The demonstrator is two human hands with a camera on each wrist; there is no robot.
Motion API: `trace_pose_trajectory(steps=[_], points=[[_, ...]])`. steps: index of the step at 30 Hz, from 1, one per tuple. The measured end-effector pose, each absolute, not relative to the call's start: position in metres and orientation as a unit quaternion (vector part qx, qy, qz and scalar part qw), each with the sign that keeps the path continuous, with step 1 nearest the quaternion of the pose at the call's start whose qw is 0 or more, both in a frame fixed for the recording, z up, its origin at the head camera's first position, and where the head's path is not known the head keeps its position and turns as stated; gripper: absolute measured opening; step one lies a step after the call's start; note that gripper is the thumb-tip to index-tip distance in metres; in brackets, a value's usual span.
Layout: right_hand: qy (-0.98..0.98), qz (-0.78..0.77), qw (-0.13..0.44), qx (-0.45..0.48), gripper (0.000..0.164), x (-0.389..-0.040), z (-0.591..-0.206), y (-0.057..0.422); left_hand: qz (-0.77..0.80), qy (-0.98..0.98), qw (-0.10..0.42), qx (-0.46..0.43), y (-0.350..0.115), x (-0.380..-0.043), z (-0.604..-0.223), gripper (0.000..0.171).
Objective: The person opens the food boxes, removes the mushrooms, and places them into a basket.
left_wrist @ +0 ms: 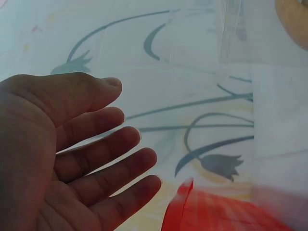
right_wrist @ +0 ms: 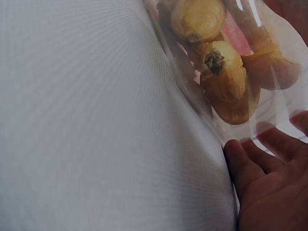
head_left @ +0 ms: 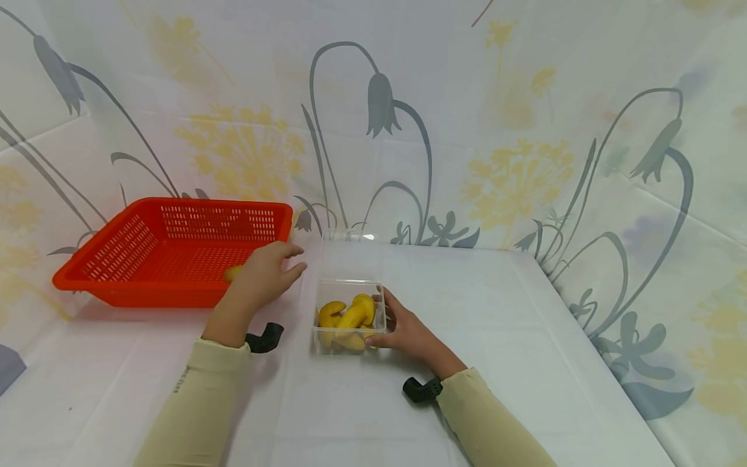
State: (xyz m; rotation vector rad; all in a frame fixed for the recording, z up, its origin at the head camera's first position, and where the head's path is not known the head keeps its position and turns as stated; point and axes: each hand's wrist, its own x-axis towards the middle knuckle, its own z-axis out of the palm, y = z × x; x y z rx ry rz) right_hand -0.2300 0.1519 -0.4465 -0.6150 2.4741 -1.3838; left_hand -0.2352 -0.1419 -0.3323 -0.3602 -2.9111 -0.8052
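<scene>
Small yellow curved fruits point(head_left: 356, 314), like little bananas, lie in a clear plastic box point(head_left: 349, 283) on the table. The right hand point(head_left: 405, 329) holds this box at its right side, thumb at the front and fingers farther back. In the right wrist view, the fruits point(right_wrist: 226, 72) show through the clear wall, one with a dark end. My left hand point(head_left: 265, 275) hovers by the right end of a red basket point(head_left: 157, 295), fingers apart and holding nothing. Inside the basket another yellow piece point(head_left: 231, 274) is partly hidden behind that hand.
The box's clear lid point(head_left: 352, 254) is raised at its back. A flower-printed cloth point(head_left: 449, 130) hangs behind the white table point(head_left: 513, 324). A grey corner of something point(head_left: 8, 368) shows at the left edge.
</scene>
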Motion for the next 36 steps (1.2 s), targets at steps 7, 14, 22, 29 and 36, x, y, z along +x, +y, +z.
trace_pose_trajectory(steps=[7,14,22,29,36], points=[[0.845,-0.475,0.116,-0.216,0.113,-0.230,-0.447,0.153,-0.266,-0.954,0.053,-0.128,-0.126,-0.233,-0.335,0.043],[0.849,-0.471,0.122,-0.206,0.113,-0.231,-0.449,0.153,-0.261,-0.954,0.045,-0.143,-0.111,-0.232,-0.340,0.042],[0.843,-0.478,0.125,-0.212,0.109,-0.231,-0.447,0.153,-0.255,-0.954,0.034,-0.154,-0.096,-0.228,-0.346,0.042],[0.851,-0.471,0.122,-0.199,0.112,-0.230,-0.446,0.152,-0.256,-0.953,-0.009,-0.161,-0.082,-0.224,-0.346,0.043],[0.854,-0.469,0.124,-0.190,0.113,-0.229,-0.446,0.152,-0.257,-0.949,-0.033,-0.178,-0.071,-0.223,-0.353,0.042]])
